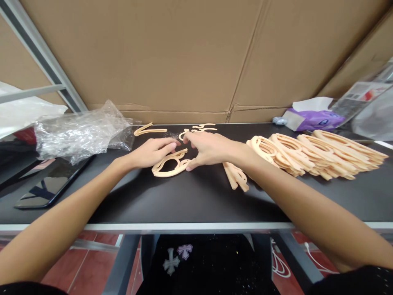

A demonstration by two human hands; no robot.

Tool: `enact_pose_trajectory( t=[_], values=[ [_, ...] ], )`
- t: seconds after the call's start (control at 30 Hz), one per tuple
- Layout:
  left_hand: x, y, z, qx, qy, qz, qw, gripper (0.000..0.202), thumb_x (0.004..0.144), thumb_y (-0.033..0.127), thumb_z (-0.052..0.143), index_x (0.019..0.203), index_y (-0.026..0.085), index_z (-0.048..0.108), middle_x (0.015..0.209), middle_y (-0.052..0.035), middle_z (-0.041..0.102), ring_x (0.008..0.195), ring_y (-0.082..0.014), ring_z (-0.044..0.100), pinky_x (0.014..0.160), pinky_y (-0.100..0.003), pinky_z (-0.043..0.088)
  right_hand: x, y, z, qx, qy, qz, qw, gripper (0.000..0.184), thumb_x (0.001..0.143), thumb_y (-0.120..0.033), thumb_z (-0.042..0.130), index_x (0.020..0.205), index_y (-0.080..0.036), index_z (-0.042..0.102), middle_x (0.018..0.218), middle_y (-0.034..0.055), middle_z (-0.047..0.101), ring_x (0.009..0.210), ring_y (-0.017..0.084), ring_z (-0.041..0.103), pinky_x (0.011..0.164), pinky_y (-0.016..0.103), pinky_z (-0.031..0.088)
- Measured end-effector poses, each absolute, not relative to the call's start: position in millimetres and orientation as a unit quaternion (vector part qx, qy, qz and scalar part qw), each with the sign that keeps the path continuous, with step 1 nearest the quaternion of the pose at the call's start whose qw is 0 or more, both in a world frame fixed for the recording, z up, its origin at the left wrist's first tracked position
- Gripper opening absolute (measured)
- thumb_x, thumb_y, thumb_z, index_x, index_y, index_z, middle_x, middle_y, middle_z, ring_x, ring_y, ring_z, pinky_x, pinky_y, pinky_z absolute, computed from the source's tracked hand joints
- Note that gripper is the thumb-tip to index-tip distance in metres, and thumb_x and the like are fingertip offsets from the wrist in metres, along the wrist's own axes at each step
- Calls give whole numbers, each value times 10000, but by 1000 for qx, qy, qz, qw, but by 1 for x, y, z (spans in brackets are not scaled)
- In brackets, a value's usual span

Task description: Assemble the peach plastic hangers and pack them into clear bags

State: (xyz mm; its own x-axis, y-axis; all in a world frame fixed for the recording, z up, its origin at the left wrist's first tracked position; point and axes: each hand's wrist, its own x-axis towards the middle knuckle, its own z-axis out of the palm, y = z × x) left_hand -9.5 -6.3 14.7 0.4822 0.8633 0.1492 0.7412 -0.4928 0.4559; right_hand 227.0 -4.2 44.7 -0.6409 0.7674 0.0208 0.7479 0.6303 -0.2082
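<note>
Black table (196,203), ring stack (316,155), plastic wrap (80,132) aside; left hand (152,152), right hand (208,148) grip released on peach ring (170,169)

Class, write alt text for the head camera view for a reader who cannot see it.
A person's left hand and right hand rest on a peach ring-shaped piece on a black table. Similar pieces lie fanned at right, crumpled plastic at left.

The black desk top (190,200) is smooth and matt, edged in pale metal along its near side; the peach-coloured oval frame piece (170,167) at its middle and the row of peach frames (319,155) toward the right edge look like dull, smooth plastic. Matt brown cardboard (172,57) backs the far edge, and the crinkled clear plastic bag (80,131) at the far left corner shines.
</note>
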Motion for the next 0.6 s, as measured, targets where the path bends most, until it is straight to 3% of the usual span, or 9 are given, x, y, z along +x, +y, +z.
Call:
enact_pose_trajectory(
  t=[0.13,0.27,0.4,0.5,0.6],
  values=[
    [-8,-9,20,854,439,174,216,518,974,603,496,1228,213,721,1176,-51,770,1071,-256,702,972,-351,537,226,-5,39,-351,-923,137,80,740,685,-491,857,1310,-233,556,1375,114,621,1228,300,586,915,377,475],
    [-14,-6,23,858,432,145,238,581,828,597,707,1256,204,708,1233,-78,744,1102,-259,687,942,-343,542,226,-4,36,-337,-923,174,64,808,716,-514,831,1402,-214,526,1436,126,601,1271,301,576,967,383,474],
    [-17,-3,19,839,472,143,231,665,783,672,713,1263,213,707,1257,-88,725,1139,-284,665,975,-385,532,226,-6,41,-347,-919,185,29,791,764,-527,791,1441,-219,520,1398,117,631,1207,296,613,916,367,481],
    [-14,-3,15,836,488,142,207,678,745,706,720,1213,216,729,1245,-84,714,1130,-293,650,984,-391,519,226,-10,47,-369,-914,169,8,631,788,-539,768,1299,-199,619,1244,106,675,1039,271,643,777,329,472],
    [-12,-3,14,833,496,146,198,654,724,675,728,1175,202,747,1173,-81,718,1065,-281,648,938,-372,522,224,-15,53,-379,-915,139,-21,398,789,-516,780,1029,-204,720,1174,100,647,944,243,625,716,312,436]
  ],
)
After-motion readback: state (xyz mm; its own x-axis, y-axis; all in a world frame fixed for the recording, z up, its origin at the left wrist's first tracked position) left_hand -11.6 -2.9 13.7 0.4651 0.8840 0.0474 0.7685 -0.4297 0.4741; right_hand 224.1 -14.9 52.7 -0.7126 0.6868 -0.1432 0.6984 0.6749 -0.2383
